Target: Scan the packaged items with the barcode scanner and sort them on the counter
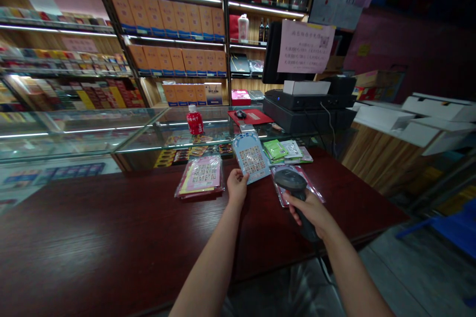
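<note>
My left hand (237, 186) pinches the lower left edge of a light blue card (252, 156) printed with a grid of small pictures, which is tilted up off the table. Wrapped around the handle of a dark barcode scanner (291, 180) is my right hand (310, 212), and a cable runs down from the handle's end. Partly hidden under the scanner lies a flat plastic-wrapped pack (313, 189) with a reddish edge. To the left of the card is a stack of pink and yellow wrapped sheets (201, 176). Green and white packets (284, 150) lie to its right.
The dark red wooden table (111, 237) meets a glass display counter (148, 133). On the glass stand a red bottle (194, 120) and a mouse (241, 114) on a red pad. A monitor with a pink notice (305, 47) rises above black boxes (308, 111). Stocked shelves line the back.
</note>
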### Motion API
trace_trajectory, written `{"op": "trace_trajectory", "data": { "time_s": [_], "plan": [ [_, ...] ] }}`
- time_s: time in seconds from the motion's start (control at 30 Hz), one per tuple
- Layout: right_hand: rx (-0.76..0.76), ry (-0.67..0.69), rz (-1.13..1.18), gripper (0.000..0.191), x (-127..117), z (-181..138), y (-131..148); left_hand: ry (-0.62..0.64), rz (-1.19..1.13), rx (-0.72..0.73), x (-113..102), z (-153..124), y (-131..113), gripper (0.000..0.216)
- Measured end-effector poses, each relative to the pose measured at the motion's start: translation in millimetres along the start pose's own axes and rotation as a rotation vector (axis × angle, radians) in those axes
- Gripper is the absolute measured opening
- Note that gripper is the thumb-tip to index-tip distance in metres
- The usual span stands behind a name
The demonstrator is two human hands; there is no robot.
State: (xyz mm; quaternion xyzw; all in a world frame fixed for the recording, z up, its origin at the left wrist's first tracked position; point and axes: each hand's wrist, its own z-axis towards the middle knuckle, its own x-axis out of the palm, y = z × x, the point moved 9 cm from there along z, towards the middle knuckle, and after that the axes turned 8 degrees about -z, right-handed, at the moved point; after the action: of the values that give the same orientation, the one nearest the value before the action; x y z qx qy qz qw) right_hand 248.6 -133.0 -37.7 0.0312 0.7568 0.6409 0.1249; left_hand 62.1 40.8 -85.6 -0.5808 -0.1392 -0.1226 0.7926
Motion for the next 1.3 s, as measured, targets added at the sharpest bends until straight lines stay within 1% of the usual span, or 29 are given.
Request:
{"op": "trace_trajectory", "data": {
  "time_s": [0.17, 0.27, 0.33, 0.43, 0.57, 0.63, 0.7, 0.77, 0.87, 0.93, 0.97, 1.0, 1.07, 1.13, 1.2, 1.3],
  "plan": [
    [-0.011, -0.058, 0.031, 0.043, -9, -6, 0, 0.013, 0.098, 0.061, 4, -5, -10, 0.016],
    [-0.008, -0.092, 0.046, 0.045, -15, -9, 1, -0.006, 0.181, 0.098, 4, -4, -27, 0.012],
    [-0.006, -0.105, 0.062, 0.044, -17, -10, 2, -0.054, 0.228, 0.110, -4, 2, -43, 0.010],
    [-0.018, -0.104, 0.066, 0.044, -18, -11, 5, -0.167, 0.325, 0.132, -28, 15, -74, 0.009],
    [-0.029, -0.099, 0.047, 0.045, -15, -12, 6, -0.359, 0.572, 0.227, -76, 20, -120, 0.010],
    [-0.028, -0.106, 0.045, 0.045, -13, -12, 6, -0.430, 0.700, 0.214, -97, 15, -134, 0.017],
    [-0.031, -0.104, 0.042, 0.044, -11, -12, 5, -0.493, 0.839, 0.144, -114, 7, -140, 0.021],
    [-0.034, -0.095, 0.038, 0.044, -8, -11, 5, -0.549, 0.996, 0.072, -124, -3, -144, 0.023],
    [-0.031, -0.081, 0.035, 0.044, -4, -10, 4, -0.605, 1.236, 0.054, -124, -13, -152, 0.026],
    [-0.024, -0.075, 0.036, 0.044, -3, -10, 3, -0.573, 1.347, 0.104, -114, -15, -154, 0.031],
    [-0.019, -0.074, 0.035, 0.044, -2, -9, 2, -0.514, 1.376, 0.145, -106, -14, -153, 0.034],
    [-0.013, -0.075, 0.033, 0.044, -1, -9, 1, -0.431, 1.388, 0.196, -96, -13, -150, 0.035],
    [-0.003, -0.082, 0.026, 0.044, -1, -8, -2, -0.221, 1.380, 0.302, -72, -12, -141, 0.034],
    [0.009, -0.088, 0.019, 0.044, -2, -8, -4, -0.057, 1.374, 0.353, -54, -14, -128, 0.032],
    [0.009, -0.084, 0.023, 0.044, -2, -8, -4, 0.014, 1.394, 0.335, -46, -15, -118, 0.029],
    [-0.011, -0.091, 0.042, 0.045, -5, -10, -1, 0.017, 1.437, 0.284, -45, -17, -110, 0.025]
  ]
}}
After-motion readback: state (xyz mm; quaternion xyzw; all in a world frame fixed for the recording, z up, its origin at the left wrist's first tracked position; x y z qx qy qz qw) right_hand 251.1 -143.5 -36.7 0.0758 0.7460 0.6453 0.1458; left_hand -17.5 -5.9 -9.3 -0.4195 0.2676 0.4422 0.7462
